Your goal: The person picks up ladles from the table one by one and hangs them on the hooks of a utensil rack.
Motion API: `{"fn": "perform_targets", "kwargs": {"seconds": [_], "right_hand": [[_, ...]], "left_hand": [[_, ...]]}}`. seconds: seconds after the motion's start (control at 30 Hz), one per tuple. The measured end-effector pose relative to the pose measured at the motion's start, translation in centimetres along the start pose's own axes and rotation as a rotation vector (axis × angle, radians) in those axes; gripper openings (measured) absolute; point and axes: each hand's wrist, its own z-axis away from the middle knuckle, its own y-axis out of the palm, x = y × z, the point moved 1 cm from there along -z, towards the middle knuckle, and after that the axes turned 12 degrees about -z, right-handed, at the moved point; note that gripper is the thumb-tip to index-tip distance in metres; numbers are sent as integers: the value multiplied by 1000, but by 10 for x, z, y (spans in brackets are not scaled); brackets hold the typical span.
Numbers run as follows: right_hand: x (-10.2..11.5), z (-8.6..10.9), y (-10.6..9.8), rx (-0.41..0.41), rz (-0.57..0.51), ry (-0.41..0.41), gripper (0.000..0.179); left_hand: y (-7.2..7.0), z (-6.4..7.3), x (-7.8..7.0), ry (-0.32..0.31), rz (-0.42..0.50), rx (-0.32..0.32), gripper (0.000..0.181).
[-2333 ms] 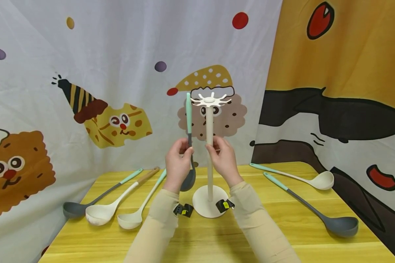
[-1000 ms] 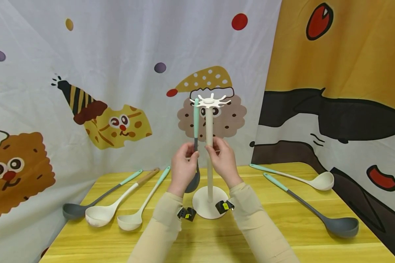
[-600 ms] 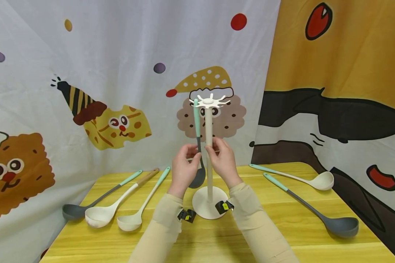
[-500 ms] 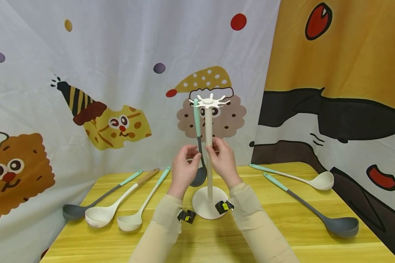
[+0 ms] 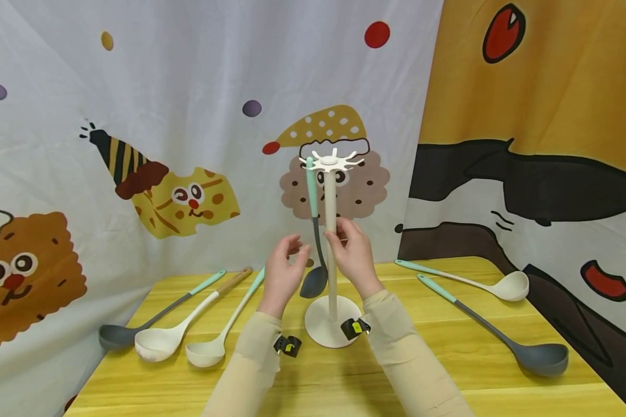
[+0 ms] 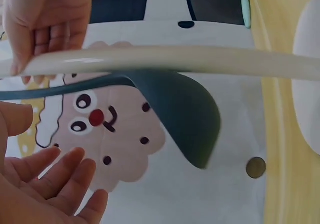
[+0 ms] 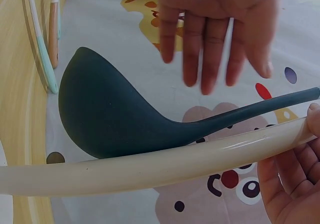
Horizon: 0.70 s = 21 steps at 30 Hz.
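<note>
A dark grey ladle with a mint handle (image 5: 312,188) hangs from an arm of the white hook ring (image 5: 330,160) on top of a cream utensil stand (image 5: 331,202). Its bowl (image 7: 105,109) lies close against the pole. My left hand (image 5: 284,272) is just left of the ladle, apart from it, with fingers spread and nothing held; the left wrist view shows the same gap between the left hand (image 6: 55,184) and the ladle (image 6: 180,114). My right hand (image 5: 353,252) pinches the stand's pole between thumb and fingers, also seen in the right wrist view.
On the wooden table (image 5: 313,382) to the left lie a grey ladle (image 5: 120,335), a white ladle with a wooden handle (image 5: 159,341) and a white ladle with a mint handle (image 5: 206,351). To the right lie a white ladle (image 5: 510,286) and a grey ladle (image 5: 542,358).
My left hand carried the ladle right to the hook ring, let go of it and drew back left. The ladle now hangs there. My right hand stayed on the pole.
</note>
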Motion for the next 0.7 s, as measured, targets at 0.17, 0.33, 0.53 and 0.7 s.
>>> {"fn": "perform_targets", "kwargs": {"seconds": [0.17,0.33,0.53,0.7], "right_hand": [[0,0,0,-1,6,-4,20],[0,1,-1,-2,3,3,20],[-1,1,0,-3,4,0,20],[-2,1,0,-4,1,4,20]], "left_hand": [[1,2,10,-40,-20,3,46],[2,3,20,-102,-55,35,57],[4,3,30,-148,-92,51,67],[4,5,38,-140,-172,60,71]]}}
